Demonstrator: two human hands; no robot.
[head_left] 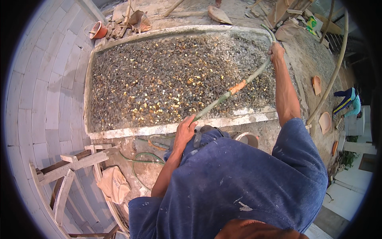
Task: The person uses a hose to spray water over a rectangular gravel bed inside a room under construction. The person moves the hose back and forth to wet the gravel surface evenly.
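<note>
A green garden hose (217, 102) runs across the near right part of a wide bed of wet-looking gravel (159, 79). Around its middle is an orange wrapped patch (238, 86). My right hand (276, 51), arm stretched out, grips the hose a little below its free end, which points to the far side. By my waist, at the bed's near rim, my left hand (185, 129) is closed round the lower part of the same hose. No stream of water can be made out. A pale concrete rim (139, 132) borders the stones.
Left of the bed rises a grey block wall (43, 79), with a wooden trestle (75, 167) and a sack (113, 185) below. An orange bucket (98, 30) stands far left. Beside me is another bucket (246, 139). A long pole (334, 73), shallow pans (325, 122) and another person (350, 101) are right.
</note>
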